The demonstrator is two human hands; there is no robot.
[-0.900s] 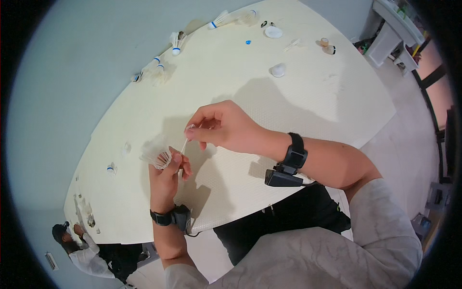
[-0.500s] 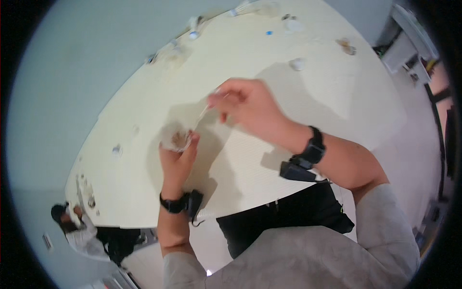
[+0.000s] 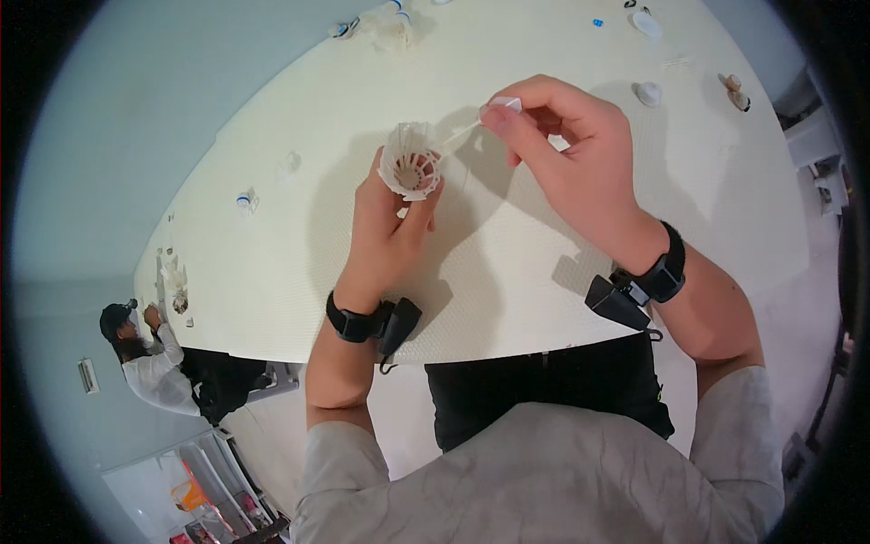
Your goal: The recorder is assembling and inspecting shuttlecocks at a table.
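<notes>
The held shuttlecock (image 3: pixel 410 136) is white and partly see-through, patterned with pale spokes; the thin stick (image 3: pixel 463 133) is plain white. Cream covers the table (image 3: pixel 517 308) — a fine, regular texture of tiny dots shows on it — and the wall (image 3: pixel 172 145) is pale blue-grey. Black wristbands (image 3: pixel 667 265) match the black trousers (image 3: pixel 544 390), while the shirt (image 3: pixel 544 471) is grey with faint mottling. A small scrap (image 3: pixel 598 23) is bright blue, a co-worker's top (image 3: pixel 159 381) white.

From over here the shuttlecock (image 3: pixel 410 152)'s a white see-through cup, mouth facing up. One loose white feather (image 3: pixel 469 129) slants beside it, thin end super close, can't tell if touching tbh.
</notes>
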